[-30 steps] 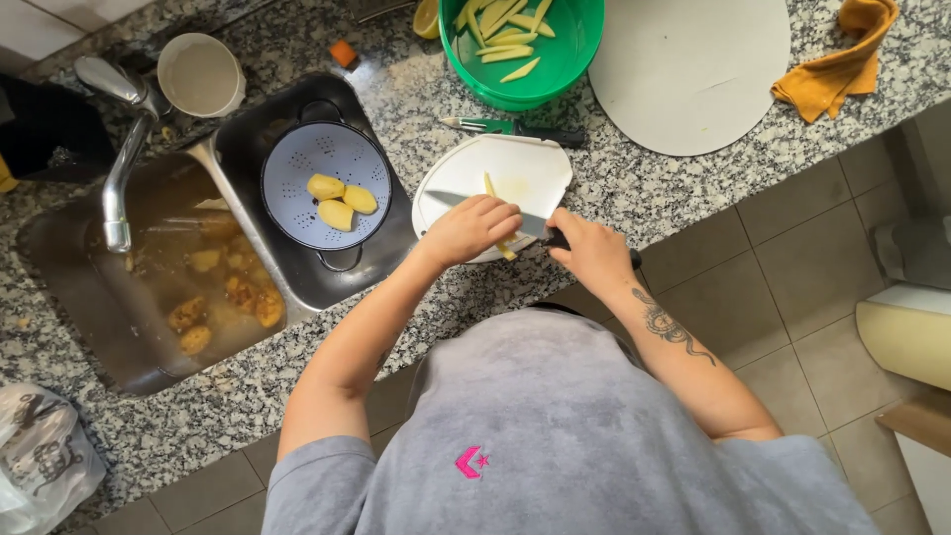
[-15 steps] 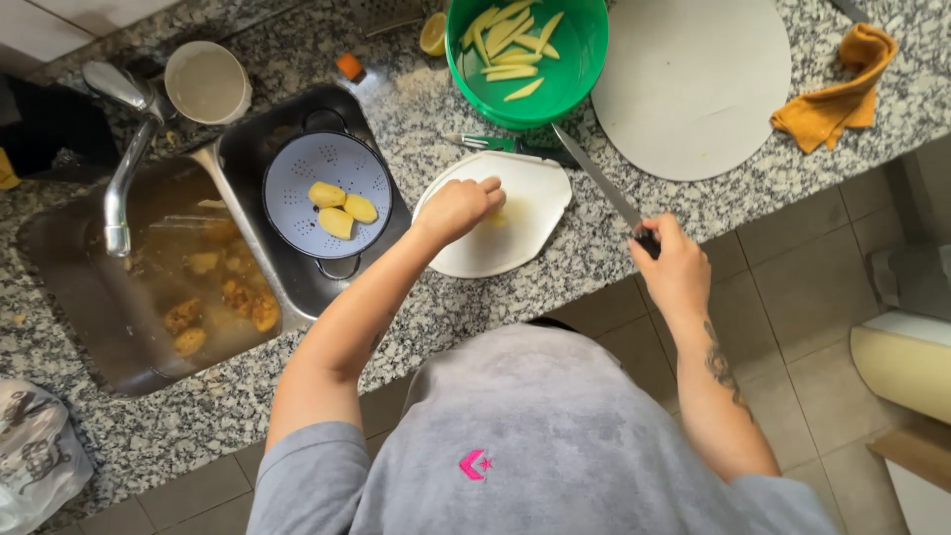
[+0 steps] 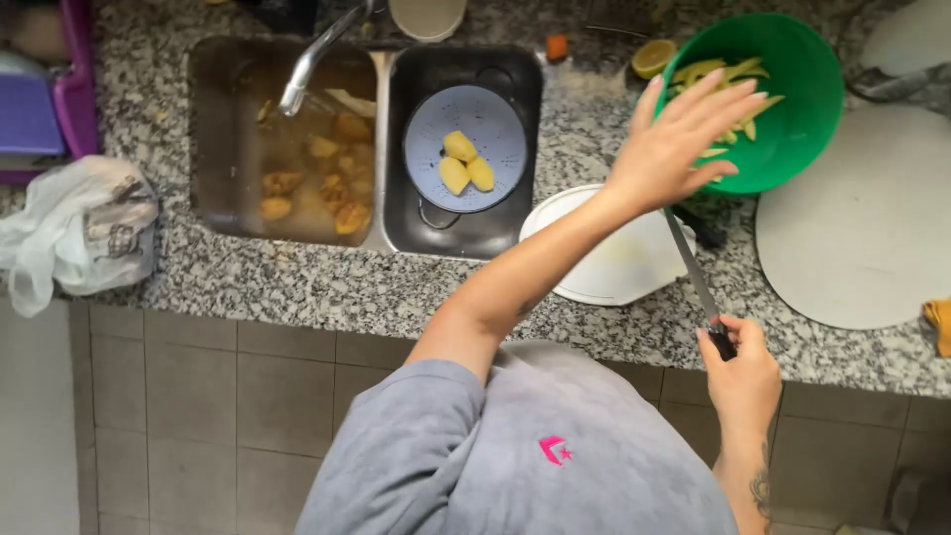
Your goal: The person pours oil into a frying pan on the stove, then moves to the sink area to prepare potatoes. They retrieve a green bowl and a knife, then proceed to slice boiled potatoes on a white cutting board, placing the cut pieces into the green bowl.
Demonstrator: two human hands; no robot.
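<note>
Going left to right: a crumpled white plastic bag [image 3: 84, 233] with some dark print is sitting at the far left edge of the granite counter [image 3: 327, 287], and a purple box [image 3: 45, 109] is poking in behind it — no label on it that I can tell. Next come the two sink basins: the left one [image 3: 223, 139] is holding murky water with potato pieces soaking, the right one [image 3: 475, 228] is holding a pale blue colander [image 3: 466, 149] with three peeled potato pieces [image 3: 464, 163].

The left hand [image 3: 684, 134] is reaching across with fingers spread flat, gripping nothing, hovering just over the near rim of the green bowl [image 3: 802, 89] where the cut potato sticks [image 3: 728, 84] are lying. The white cutting board [image 3: 619, 263] is sitting under that forearm.

The right hand [image 3: 738, 372] is clenching tight around the dark handle of the knife [image 3: 693, 272], blade pointing away over the counter edge.

My take — it's worth keeping that blade flat and pointed off to the side while the other arm is crossing over it, and opening the hand low over the bowl so nothing bounces out.

Far right, a round white board [image 3: 862, 238] is resting on the counter.
</note>
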